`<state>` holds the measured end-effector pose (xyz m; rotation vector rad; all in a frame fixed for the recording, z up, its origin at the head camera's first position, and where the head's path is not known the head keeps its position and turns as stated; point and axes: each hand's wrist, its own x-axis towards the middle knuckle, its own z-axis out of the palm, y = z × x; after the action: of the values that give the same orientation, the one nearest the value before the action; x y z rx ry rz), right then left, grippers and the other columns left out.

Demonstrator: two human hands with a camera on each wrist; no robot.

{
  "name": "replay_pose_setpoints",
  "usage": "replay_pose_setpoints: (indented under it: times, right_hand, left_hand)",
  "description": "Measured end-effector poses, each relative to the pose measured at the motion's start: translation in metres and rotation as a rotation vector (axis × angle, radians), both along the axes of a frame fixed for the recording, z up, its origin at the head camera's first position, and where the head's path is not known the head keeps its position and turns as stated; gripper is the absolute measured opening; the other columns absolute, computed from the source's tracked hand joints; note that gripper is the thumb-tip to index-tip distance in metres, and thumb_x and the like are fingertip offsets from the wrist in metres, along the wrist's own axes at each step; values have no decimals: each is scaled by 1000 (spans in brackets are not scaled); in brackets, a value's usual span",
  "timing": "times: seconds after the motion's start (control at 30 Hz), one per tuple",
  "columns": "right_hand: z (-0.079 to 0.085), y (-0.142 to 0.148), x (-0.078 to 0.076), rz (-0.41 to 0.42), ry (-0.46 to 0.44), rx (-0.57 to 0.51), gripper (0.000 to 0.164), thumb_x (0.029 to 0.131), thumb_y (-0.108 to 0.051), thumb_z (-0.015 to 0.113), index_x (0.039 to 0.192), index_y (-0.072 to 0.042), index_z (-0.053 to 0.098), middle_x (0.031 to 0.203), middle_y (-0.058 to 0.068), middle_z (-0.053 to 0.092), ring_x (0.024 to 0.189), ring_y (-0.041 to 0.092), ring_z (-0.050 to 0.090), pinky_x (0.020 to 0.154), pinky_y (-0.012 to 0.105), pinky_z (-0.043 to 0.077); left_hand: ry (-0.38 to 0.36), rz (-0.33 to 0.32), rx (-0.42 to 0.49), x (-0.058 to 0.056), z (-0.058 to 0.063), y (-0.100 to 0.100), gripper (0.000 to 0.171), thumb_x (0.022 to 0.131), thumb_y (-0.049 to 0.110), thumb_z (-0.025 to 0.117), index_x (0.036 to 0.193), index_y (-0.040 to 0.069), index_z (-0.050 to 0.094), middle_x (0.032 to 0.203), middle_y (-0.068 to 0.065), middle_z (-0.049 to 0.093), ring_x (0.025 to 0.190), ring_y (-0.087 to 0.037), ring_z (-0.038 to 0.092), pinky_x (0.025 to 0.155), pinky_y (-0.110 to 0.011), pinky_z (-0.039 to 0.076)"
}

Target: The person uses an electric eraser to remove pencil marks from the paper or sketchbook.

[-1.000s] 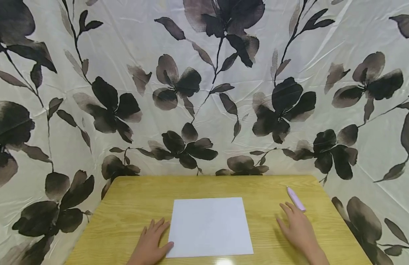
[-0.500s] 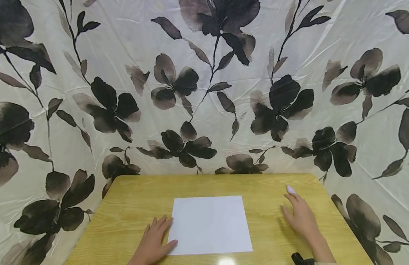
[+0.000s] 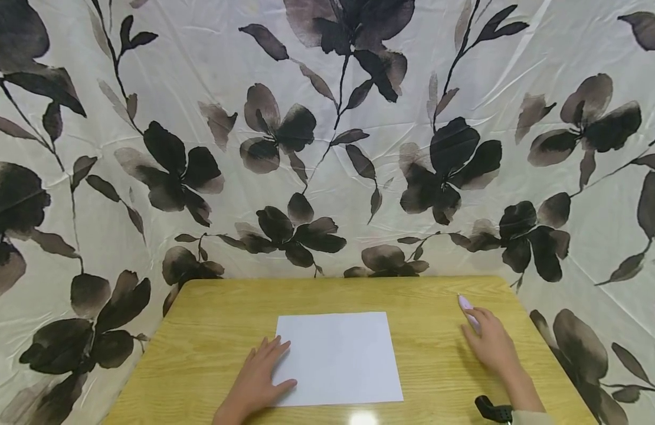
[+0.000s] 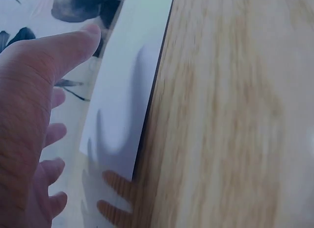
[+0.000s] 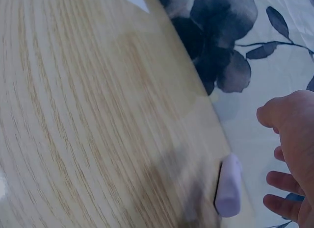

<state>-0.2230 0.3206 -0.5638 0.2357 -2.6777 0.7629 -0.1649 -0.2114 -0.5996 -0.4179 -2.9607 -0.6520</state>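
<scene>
A blank white sheet of paper lies on the wooden table. My left hand, fingers spread, is over the sheet's left edge. In the left wrist view its shadow falls on the paper and the thumb looks raised above it. A lilac pen-shaped tool with a narrow tip lies at the far right; its exact kind is unclear. My right hand reaches over it, partly covering it in the head view. Seen from the right wrist, the lilac tool rests on the table, apart from the loosely bent fingers.
The yellow wooden table has rounded far corners. A white cloth with dark flowers hangs behind it and along both sides. A black wrist device shows by the right sleeve.
My left hand has slid right, from the paper's edge further over the sheet. My right hand has moved right, to a position above the lilac tool. The paper and tool lie as before.
</scene>
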Motion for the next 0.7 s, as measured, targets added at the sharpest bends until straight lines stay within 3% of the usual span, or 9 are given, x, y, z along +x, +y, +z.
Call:
replay_pose_setpoints:
  times: [0.2, 0.4, 0.7]
  right_hand:
    - [1, 7, -6, -4, 19, -10, 37, 89, -12, 69, 121, 3, 62, 124, 28, 55, 113, 48, 51, 89, 63, 39]
    - [-2, 11, -14, 4, 6, -2, 36, 90, -12, 68, 121, 5, 62, 123, 28, 55, 112, 48, 51, 90, 62, 39]
    - [-8, 21, -26, -5, -65, -21, 37, 94, -15, 62, 123, 8, 58, 123, 31, 54, 113, 49, 49, 92, 62, 38]
  left_hand:
    - [45, -53, -4, -5, -2, 6, 74, 79, 61, 69, 139, 18, 54, 147, -11, 44, 138, -41, 31, 104, -66, 23]
    - [70, -55, -44, -5, -7, 5, 75, 78, 66, 67, 136, 20, 57, 146, -10, 46, 137, -39, 34, 103, -68, 22]
    - [48, -64, -35, -7, -15, 6, 83, 76, 69, 65, 140, 17, 53, 148, -10, 44, 137, -38, 34, 106, -63, 21]
